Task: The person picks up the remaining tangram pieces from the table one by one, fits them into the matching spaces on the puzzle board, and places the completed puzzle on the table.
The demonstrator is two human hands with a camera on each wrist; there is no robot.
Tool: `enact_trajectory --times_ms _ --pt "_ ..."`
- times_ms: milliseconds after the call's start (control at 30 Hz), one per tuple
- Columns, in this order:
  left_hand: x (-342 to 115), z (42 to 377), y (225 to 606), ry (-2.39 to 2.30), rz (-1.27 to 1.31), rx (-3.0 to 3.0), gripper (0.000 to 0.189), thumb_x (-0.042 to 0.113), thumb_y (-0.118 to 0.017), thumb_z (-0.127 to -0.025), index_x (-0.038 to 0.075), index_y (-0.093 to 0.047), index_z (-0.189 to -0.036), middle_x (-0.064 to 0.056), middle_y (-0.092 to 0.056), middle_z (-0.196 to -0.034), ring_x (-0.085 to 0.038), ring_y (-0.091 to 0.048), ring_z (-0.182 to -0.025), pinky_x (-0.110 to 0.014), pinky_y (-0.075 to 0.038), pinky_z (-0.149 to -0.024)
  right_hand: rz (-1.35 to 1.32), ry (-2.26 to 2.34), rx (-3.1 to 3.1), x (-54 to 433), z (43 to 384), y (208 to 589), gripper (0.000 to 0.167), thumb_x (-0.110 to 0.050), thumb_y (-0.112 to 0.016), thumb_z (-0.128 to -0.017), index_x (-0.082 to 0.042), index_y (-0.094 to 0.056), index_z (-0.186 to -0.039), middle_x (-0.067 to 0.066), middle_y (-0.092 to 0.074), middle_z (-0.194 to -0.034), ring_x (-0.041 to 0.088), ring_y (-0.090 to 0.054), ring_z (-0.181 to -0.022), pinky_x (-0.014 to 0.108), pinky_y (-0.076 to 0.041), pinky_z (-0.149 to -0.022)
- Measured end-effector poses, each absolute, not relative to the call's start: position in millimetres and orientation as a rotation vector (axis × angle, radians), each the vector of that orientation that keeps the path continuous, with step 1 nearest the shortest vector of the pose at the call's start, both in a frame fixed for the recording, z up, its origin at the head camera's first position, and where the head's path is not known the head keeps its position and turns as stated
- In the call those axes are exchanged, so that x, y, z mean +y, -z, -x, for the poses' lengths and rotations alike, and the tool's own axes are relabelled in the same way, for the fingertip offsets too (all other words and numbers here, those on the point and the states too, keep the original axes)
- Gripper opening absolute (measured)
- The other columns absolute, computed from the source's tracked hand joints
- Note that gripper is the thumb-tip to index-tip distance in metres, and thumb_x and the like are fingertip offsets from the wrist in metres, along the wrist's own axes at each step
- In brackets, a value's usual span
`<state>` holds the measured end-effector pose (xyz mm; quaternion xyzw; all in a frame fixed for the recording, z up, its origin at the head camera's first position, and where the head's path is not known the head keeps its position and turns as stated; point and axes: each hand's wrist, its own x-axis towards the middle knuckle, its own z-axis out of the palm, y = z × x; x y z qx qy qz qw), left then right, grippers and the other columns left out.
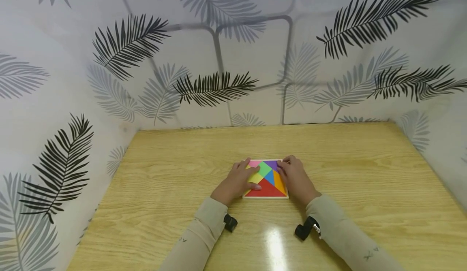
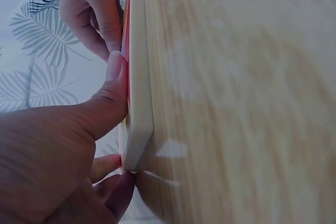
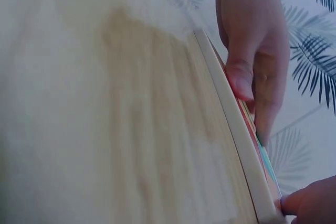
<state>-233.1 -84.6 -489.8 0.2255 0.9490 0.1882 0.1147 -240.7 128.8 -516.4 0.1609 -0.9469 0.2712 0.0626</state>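
Observation:
A tangram puzzle in a pale shallow tray lies flat on the table. Inside it fit a red triangle, a green square, a blue triangle, plus orange, yellow, pink and purple pieces. My left hand holds the left side; its thumb rests on the red triangle, one finger reaches the green square, and others sit along the outer edge. At the upper right, my right hand grips the side beside the purple triangle. Its outer fingertips are partly hidden.
The wood-grain table spreads around the tray on every side. Behind it and at the sides hangs pale cloth printed with leaves. Small black cameras are strapped at both wrists.

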Motion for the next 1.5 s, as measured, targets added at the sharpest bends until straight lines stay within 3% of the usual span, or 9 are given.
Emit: enact_trajectory --times_ms 100,233,400,567,733,833,1033,1500 --pt "-84 232 490 -0.549 -0.674 2.789 0.068 0.045 -0.061 -0.083 0.020 -0.039 -0.143 -0.011 -0.016 -0.153 -0.033 -0.017 -0.137 -0.046 -0.026 -0.106 -0.588 -0.633 -2.782 122 234 518 0.027 -0.009 -0.061 -0.090 0.004 -0.063 -0.113 0.017 -0.052 -0.111 0.033 -0.046 -0.103 0.043 -0.043 -0.091" --pt "-82 230 488 -0.506 -0.714 2.819 0.068 0.044 -0.061 -0.084 0.018 -0.040 -0.142 -0.012 -0.021 -0.152 -0.034 -0.020 -0.135 -0.046 -0.027 -0.106 -0.687 -0.386 -2.726 114 221 519 0.030 -0.002 -0.060 -0.088 0.007 -0.060 -0.117 0.018 -0.054 -0.113 0.034 -0.047 -0.105 0.042 -0.041 -0.095" --pt "-78 224 486 -0.355 -0.791 2.930 0.065 0.044 -0.060 -0.084 0.013 -0.045 -0.139 -0.012 -0.034 -0.146 -0.037 -0.030 -0.131 -0.044 -0.030 -0.105 -0.778 -0.313 -2.741 104 207 516 0.037 0.007 -0.058 -0.086 0.007 -0.056 -0.123 0.018 -0.053 -0.113 0.033 -0.047 -0.109 0.041 -0.039 -0.098" --pt "-74 222 490 -0.260 -0.798 3.014 0.062 0.044 -0.061 -0.084 0.012 -0.050 -0.136 -0.011 -0.042 -0.140 -0.034 -0.038 -0.125 -0.043 -0.036 -0.100 -0.780 -0.317 -2.736 101 202 515 0.033 0.010 -0.054 -0.084 0.007 -0.057 -0.117 0.016 -0.053 -0.111 0.030 -0.049 -0.107 0.038 -0.040 -0.097" --pt "-72 220 493 -0.339 -0.773 3.020 0.061 0.044 -0.061 -0.083 0.011 -0.051 -0.134 -0.011 -0.044 -0.138 -0.032 -0.040 -0.120 -0.042 -0.039 -0.096 -0.771 -0.402 -2.659 101 201 518 0.012 0.000 -0.055 -0.088 0.004 -0.057 -0.099 0.012 -0.052 -0.100 0.027 -0.050 -0.096 0.037 -0.044 -0.090" --pt "-72 218 494 -0.406 -0.738 3.006 0.060 0.043 -0.061 -0.084 0.012 -0.051 -0.134 -0.011 -0.043 -0.139 -0.031 -0.039 -0.120 -0.042 -0.039 -0.095 -0.774 -0.452 -2.601 103 200 519 0.011 -0.006 -0.056 -0.089 0.003 -0.057 -0.096 0.011 -0.051 -0.097 0.027 -0.050 -0.092 0.037 -0.045 -0.086" --pt "-70 210 492 -0.346 -0.790 3.005 0.057 0.044 -0.056 -0.088 0.009 -0.052 -0.133 -0.011 -0.043 -0.139 -0.029 -0.038 -0.124 -0.036 -0.036 -0.100 -0.770 -0.445 -2.578 108 196 521 0.013 -0.008 -0.057 -0.089 0.003 -0.059 -0.096 0.011 -0.052 -0.097 0.026 -0.052 -0.089 0.038 -0.046 -0.084" --pt "-61 206 492 -0.361 -0.915 2.879 0.059 0.044 -0.052 -0.091 0.008 -0.047 -0.137 -0.009 -0.037 -0.144 -0.024 -0.030 -0.132 -0.032 -0.030 -0.105 -0.709 -0.425 -2.619 130 194 521 0.022 -0.013 -0.056 -0.092 0.005 -0.057 -0.105 0.017 -0.054 -0.108 0.032 -0.054 -0.104 0.041 -0.042 -0.095"
